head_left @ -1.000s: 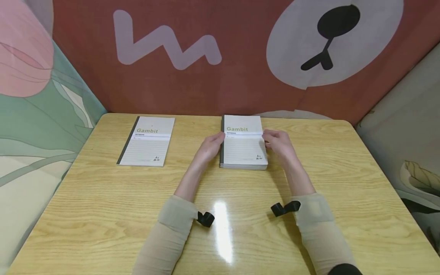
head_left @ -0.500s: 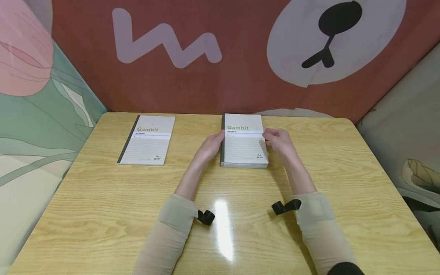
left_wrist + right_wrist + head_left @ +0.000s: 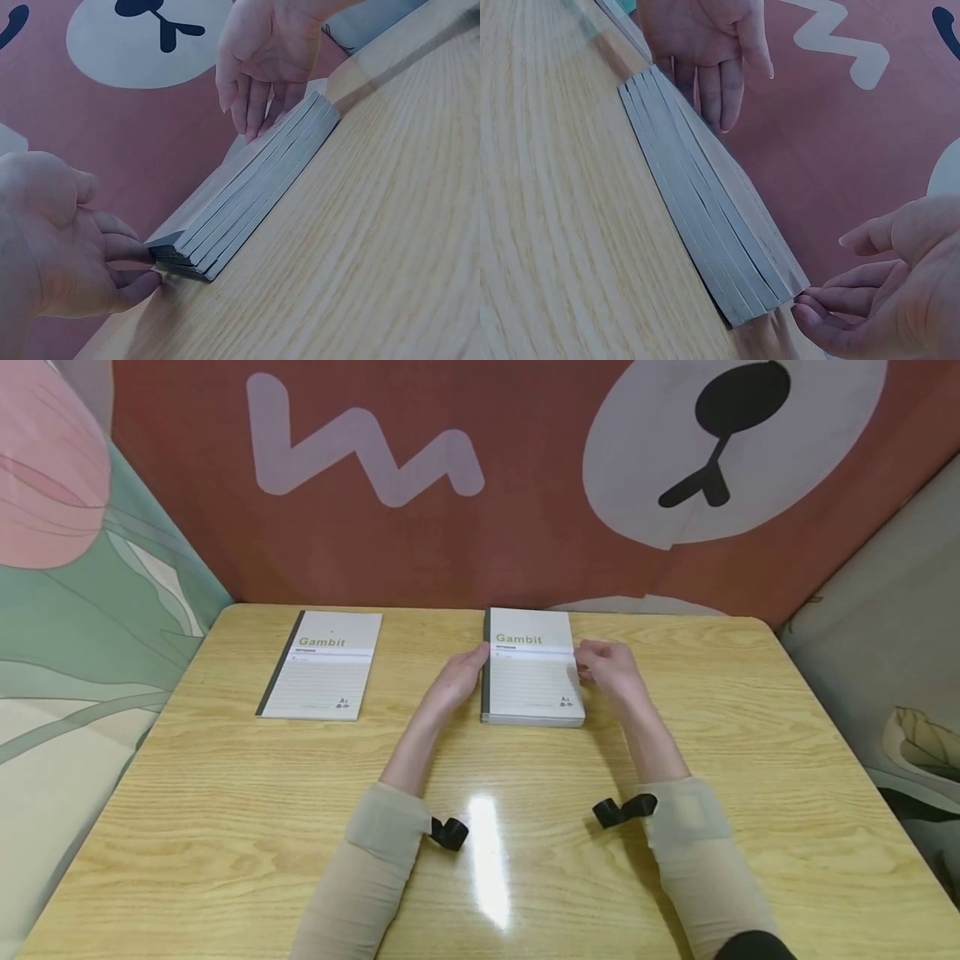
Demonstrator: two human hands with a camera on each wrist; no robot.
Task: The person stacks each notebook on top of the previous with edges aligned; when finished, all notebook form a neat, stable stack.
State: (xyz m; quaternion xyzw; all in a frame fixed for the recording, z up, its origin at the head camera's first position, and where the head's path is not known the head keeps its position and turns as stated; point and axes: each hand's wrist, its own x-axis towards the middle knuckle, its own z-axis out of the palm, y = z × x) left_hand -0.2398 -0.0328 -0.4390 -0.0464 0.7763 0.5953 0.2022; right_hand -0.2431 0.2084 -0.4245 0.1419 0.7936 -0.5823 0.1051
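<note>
A stack of several notebooks [image 3: 531, 681] with white covers, "Gambit" lettering and dark spines lies near the table's back edge. At its spine side is my left hand [image 3: 453, 683], its fingertips against the edges of the stack. On the opposite side, my right hand [image 3: 611, 672] has its fingertips at the page edges. Both wrist views show the fingers loosely extended and the thumbs lifted clear of the covers. The layered edges of the stack [image 3: 255, 191] sit nearly flush in the left wrist view. Neither hand grips a notebook.
A single matching notebook [image 3: 322, 668] lies flat to the left of the stack. The wooden table [image 3: 225, 827] meets a printed red cloth wall [image 3: 420, 552] at the back. Small black cameras [image 3: 450, 834] are worn at both wrists.
Both hands ease very slightly outward, thumbs drawing off the edges of the stack. The stack and the single notebook stay in place.
</note>
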